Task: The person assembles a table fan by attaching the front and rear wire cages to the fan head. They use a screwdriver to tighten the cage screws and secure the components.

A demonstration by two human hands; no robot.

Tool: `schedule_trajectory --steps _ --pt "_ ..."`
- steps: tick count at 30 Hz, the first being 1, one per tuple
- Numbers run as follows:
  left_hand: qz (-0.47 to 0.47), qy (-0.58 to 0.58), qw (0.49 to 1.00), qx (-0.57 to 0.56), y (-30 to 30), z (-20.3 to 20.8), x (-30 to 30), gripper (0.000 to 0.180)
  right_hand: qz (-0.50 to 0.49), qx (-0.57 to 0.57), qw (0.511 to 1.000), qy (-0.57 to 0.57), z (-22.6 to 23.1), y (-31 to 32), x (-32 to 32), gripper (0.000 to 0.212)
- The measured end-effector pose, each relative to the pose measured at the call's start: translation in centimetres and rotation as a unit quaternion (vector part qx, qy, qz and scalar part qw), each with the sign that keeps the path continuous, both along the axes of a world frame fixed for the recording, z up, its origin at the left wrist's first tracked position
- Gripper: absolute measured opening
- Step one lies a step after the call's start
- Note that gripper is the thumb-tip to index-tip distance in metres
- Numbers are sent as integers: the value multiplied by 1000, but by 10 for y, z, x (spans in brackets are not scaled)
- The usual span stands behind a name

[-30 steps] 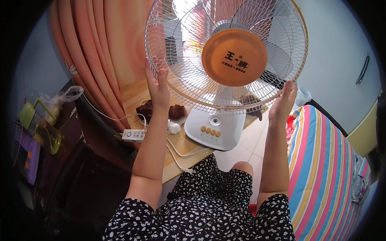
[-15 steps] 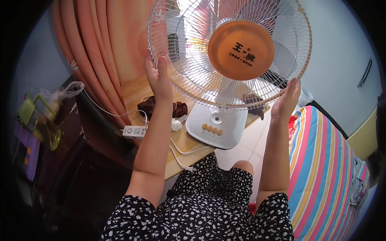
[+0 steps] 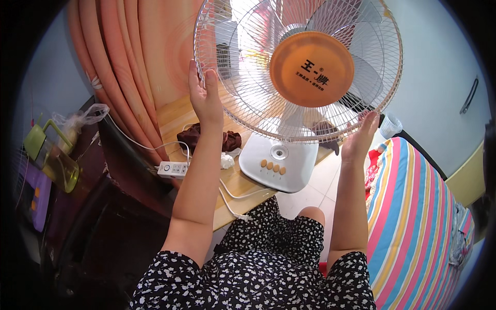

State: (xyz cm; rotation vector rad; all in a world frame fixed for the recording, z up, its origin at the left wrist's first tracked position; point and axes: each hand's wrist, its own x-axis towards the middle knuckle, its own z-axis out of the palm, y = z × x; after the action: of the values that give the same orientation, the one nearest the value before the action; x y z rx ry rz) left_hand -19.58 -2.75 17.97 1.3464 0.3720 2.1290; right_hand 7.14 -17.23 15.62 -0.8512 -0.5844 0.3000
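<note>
A table fan stands on the wooden table, its wire fan guard (image 3: 243, 121) round an orange centre disc (image 3: 312, 69) with dark lettering. Grey translucent blades (image 3: 364, 72) show behind the wires. The white fan base (image 3: 279, 155) below carries a round knob and several orange buttons. My left hand (image 3: 206, 101) is closed on the guard's left rim, the thumb in front and the fingers at the outer edge. At the lower right rim, my right hand (image 3: 360, 138) holds the same guard from the side, its fingertips against the wires.
A white power strip (image 3: 173, 169) and dark red cloth (image 3: 188, 137) lie left of the base. A white cord with a plug (image 3: 242, 216) rests near the table edge. Orange curtains (image 3: 111, 77) hang at left. Striped fabric (image 3: 408, 222) covers something at right. A green-lidded jug (image 3: 57, 160) stands far left.
The fan head has turned or tilted slightly, its orange disc now a little lower and to the right. My right hand has slid down and left along the rim; my left hand has hardly moved.
</note>
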Motion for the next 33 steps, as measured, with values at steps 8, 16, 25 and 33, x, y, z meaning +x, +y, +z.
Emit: schedule_trajectory --steps 8,16,25,33 --pt "19 16 1000 12 3 -4 -1 54 37 14 999 18 -23 -1 -11 90" --pt "5 42 999 -7 -7 -6 -1 63 93 -5 995 43 -40 -5 -14 88" --pt "-109 83 985 -106 -12 -8 -25 55 101 -1 993 57 -49 -3 -4 78" --pt "-172 21 972 -158 -6 -1 -41 34 114 -2 992 60 -47 -7 0 73"
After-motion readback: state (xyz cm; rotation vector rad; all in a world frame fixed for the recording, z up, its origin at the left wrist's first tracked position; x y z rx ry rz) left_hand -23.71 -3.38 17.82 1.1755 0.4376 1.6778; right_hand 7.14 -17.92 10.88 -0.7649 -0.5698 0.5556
